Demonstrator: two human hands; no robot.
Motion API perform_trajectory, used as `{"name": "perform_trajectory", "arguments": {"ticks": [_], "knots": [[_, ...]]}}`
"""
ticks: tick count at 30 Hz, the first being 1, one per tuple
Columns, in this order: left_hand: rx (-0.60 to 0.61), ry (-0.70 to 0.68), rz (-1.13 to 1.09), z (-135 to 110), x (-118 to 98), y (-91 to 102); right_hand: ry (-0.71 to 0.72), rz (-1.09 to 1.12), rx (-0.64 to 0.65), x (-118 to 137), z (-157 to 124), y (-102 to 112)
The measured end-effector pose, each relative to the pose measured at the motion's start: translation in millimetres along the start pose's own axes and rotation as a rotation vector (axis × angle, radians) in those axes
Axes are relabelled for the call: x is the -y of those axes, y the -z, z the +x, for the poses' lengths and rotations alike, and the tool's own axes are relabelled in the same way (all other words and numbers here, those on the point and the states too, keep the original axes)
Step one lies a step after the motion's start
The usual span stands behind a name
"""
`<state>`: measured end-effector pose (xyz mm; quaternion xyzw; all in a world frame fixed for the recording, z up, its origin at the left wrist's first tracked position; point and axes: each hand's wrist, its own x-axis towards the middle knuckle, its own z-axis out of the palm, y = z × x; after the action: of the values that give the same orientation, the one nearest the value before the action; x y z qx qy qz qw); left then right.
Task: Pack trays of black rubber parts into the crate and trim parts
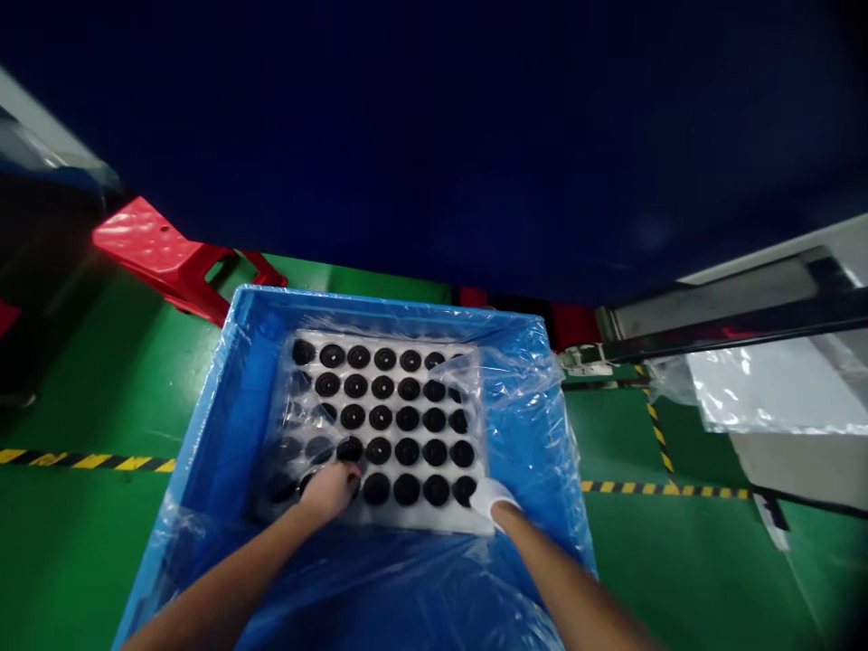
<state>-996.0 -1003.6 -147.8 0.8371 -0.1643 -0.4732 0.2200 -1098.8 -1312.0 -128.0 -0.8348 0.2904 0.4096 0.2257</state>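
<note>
A white tray (420, 515) with rows of round black parts (407, 452) lies inside a blue plastic crate (380, 307). Clear plastic film (308, 420) covers the tray's left side and lines the crate. My left hand (331, 491), bare, is closed at the tray's near edge, left of its middle, beside the nearest row of black parts; what its fingers hold is hidden. My right hand (491, 497), in a white glove, touches the tray's near right corner, next to the last black part. Its fingers blend with the tray, so their grip cannot be made out.
A red plastic stool (153, 249) stands behind the crate on the left. A large dark blue surface (434, 145) fills the top of the view. To the right are a metal rail (739, 330) and white plastic sheets (779, 384). Yellow-black tape (88, 460) marks the green floor (74, 551).
</note>
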Motion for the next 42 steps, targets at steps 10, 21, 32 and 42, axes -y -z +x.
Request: {"name": "perform_trajectory", "arguments": {"ticks": [10, 21, 32, 42], "knots": [[-0.604, -0.087, 0.160, 111, 47, 125.6, 0.050, -0.150, -0.535, 96, 148, 112], [-0.690, 0.027, 0.435, 162, 61, 137.3, -0.019, -0.310, -0.402, 62, 217, 102], [-0.552, -0.029, 0.490, 176, 63, 157.2, 0.392, -0.376, -0.441, 102, 193, 106], [-0.502, 0.030, 0.461, 208, 80, 142.3, 0.151, -0.458, -0.264, 138, 253, 99]]}}
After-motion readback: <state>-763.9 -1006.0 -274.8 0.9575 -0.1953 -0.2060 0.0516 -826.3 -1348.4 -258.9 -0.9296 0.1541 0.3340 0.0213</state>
